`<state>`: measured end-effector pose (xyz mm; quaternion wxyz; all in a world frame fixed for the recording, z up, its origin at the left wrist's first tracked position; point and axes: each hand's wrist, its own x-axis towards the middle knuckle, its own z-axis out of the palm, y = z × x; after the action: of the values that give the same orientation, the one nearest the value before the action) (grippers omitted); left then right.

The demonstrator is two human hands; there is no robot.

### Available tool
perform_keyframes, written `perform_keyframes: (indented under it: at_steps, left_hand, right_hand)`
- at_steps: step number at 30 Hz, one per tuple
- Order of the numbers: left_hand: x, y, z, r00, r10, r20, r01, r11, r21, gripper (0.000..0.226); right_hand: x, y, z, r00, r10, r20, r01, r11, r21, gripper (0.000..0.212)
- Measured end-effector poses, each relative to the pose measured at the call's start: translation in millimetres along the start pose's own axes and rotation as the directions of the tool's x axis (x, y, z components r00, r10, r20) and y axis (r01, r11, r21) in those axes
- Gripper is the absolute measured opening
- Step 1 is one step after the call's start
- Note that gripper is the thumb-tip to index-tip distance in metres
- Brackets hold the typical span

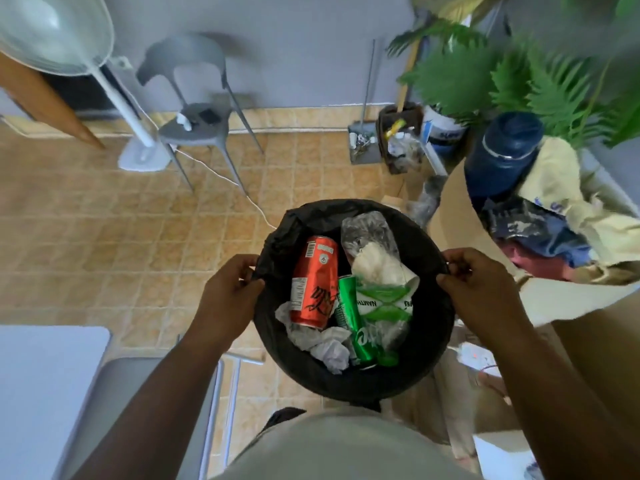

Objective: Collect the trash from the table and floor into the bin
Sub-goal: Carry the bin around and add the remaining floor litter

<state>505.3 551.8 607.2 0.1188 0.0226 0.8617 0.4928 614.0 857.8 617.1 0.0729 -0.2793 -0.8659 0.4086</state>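
I see my left hand's (230, 292) fingers (246, 271) curled and pinching the left edge of the black liner (433, 344). My right hand (474, 282) mirrors it, thumb and fingertips pinched on the liner's right edge. Between my hands, the bin (346, 393) sits right in front of me, its mouth open toward the camera. I cannot tell whether it rests on the floor or hangs from my grip.

Inside it, a red can (313, 282) lies on the left, just beside a green can (353, 320). Crumpled paper (329, 348) is at the near side. A green-and-white wrapper (384, 306) is on the right, and a clear plastic bag (370, 233) holding something white is at the far side.

Beyond the bin is tan tiled floor (104, 220). A grey chair (194, 126) and a white standing fan (59, 32) are far left, and a leafy plant (485, 74) is far right.
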Motion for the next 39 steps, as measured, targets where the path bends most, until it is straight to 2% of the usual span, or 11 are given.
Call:
perform_keyframes:
  at_steps: [7, 10, 14, 20, 24, 28, 32, 36, 39]
  left_hand:
    - [59.4, 0.2, -21.1, 0.978, -0.138, -0.157, 0.124, 0.988, -0.094, 0.029]
    - [98.1, -8.7, -39.7, 0.963, -0.17, -0.208, 0.146, 0.981, -0.125, 0.029]
    - [156.3, -23.5, -73.3, 0.947, -0.213, -0.24, 0.174, 0.969, -0.174, 0.03]
    - [229.6, -35.2, -136.3, 0.927, -0.25, -0.279, 0.202, 0.961, -0.189, 0.032]
    - [261.7, -49.4, -174.4, 0.901, -0.258, -0.349, 0.212, 0.963, -0.165, 0.034]
    - [285.5, -61.4, -204.3, 0.843, -0.319, -0.434, 0.259, 0.946, -0.193, 0.032]
    - [305.9, -79.0, -226.6, 0.762, -0.395, -0.513, 0.309, 0.918, -0.248, 0.032]
    - [330.1, -90.4, -250.9, 0.658, -0.488, -0.573, 0.376, 0.873, -0.311, 0.032]
    - [347.2, -95.6, -267.8, 0.551, -0.578, -0.603, 0.435, 0.815, -0.383, 0.03]
  right_hand:
    - [113.3, -51.1, 43.0, 0.981, -0.138, 0.135, 0.14, 0.99, -0.009, 0.023]
    - [158.0, -78.4, 74.8, 0.967, -0.164, 0.195, 0.171, 0.985, -0.02, 0.015]
    - [211.1, -123.9, 123.6, 0.955, -0.18, 0.236, 0.189, 0.982, -0.013, 0.025]
    - [271.3, -197.5, 188.5, 0.941, -0.226, 0.253, 0.243, 0.969, -0.037, 0.026]
    - [307.5, -241.0, 236.5, 0.915, -0.247, 0.317, 0.263, 0.965, -0.006, 0.029]
    - [339.4, -283.4, 284.2, 0.875, -0.299, 0.381, 0.325, 0.946, -0.004, 0.029]
    - [371.5, -328.0, 335.2, 0.79, -0.359, 0.497, 0.413, 0.911, 0.0, 0.03]
    - [404.3, -372.8, 395.0, 0.698, -0.415, 0.583, 0.486, 0.873, 0.04, 0.027]
    - [428.0, -405.1, 440.6, 0.614, -0.445, 0.652, 0.531, 0.844, 0.077, 0.029]
